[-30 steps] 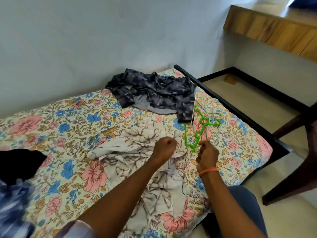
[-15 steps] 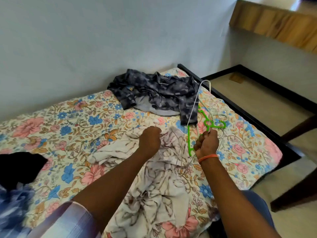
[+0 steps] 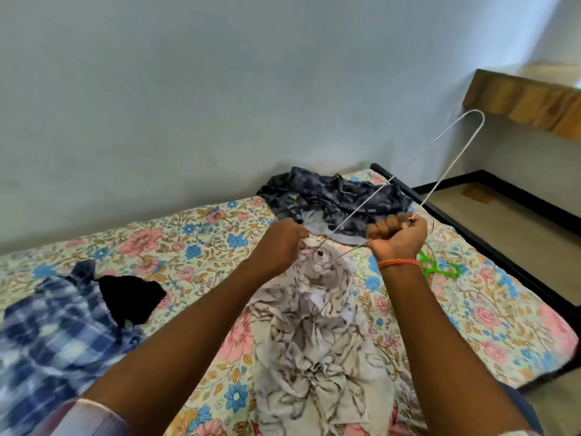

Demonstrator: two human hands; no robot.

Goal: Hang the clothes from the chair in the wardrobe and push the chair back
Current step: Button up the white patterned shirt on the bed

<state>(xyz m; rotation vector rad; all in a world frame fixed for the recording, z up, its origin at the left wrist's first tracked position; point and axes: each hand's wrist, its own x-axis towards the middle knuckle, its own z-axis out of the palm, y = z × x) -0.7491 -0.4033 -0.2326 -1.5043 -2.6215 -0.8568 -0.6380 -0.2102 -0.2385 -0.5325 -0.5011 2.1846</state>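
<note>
A cream garment with a brown floral print hangs down over the flowered bed. My left hand pinches its top edge and holds it up. My right hand grips a thin wire hanger, which slants up to the right with one end poking into the garment's top. A dark patterned shirt lies crumpled at the far end of the bed. At the left lie a blue checked shirt and a black cloth. The chair and the wardrobe are out of view.
A green plastic hanger lies on the bed just behind my right wrist. A wooden shelf juts from the wall at the upper right. The bed's black frame borders bare floor on the right.
Both hands have risen from the bed, lifting the cream garment and the wire hanger. The hanger now slants high to the right, and the green hanger stays on the bed.
</note>
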